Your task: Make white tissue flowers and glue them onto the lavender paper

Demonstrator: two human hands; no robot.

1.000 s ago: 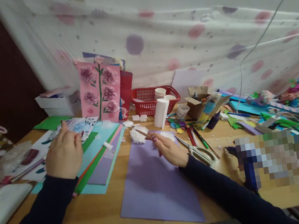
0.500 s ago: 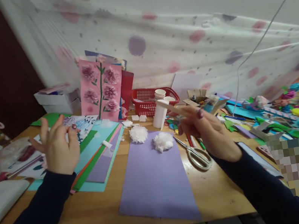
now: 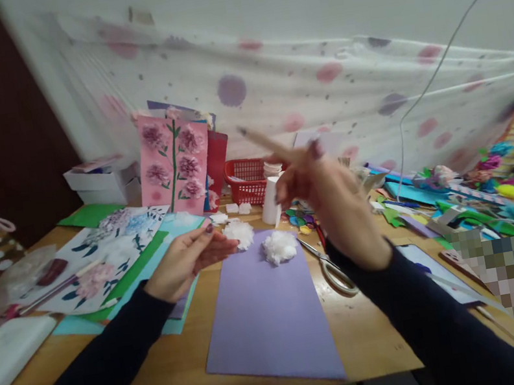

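My right hand (image 3: 328, 190), blurred by motion, is raised over the far part of the table. It grips a tan pencil (image 3: 264, 140) whose dark tip points up and left. My left hand (image 3: 187, 260) reaches in from the left, fingers stretched out and holding nothing. Its fingertips lie beside a white fluffy paper flower (image 3: 241, 234); I cannot tell whether they touch it. A second white fluffy flower (image 3: 280, 248) rests on the upper part of a purple paper sheet (image 3: 269, 322). Scissors (image 3: 334, 275) lie right of the sheet, partly behind my right sleeve.
White paper cups (image 3: 269, 202) stand before a red basket (image 3: 248, 181). A pink flower picture (image 3: 173, 160) leans at the back. Coloured papers (image 3: 136, 278) and a white glue gun (image 3: 10, 352) lie left; a phone (image 3: 435, 271) and heaped coloured craft scraps (image 3: 489, 199) lie right.
My left hand has swung right and down from above the coloured papers towards the flowers. My right hand has moved slightly left and up, with the pencil now tilted more upward.
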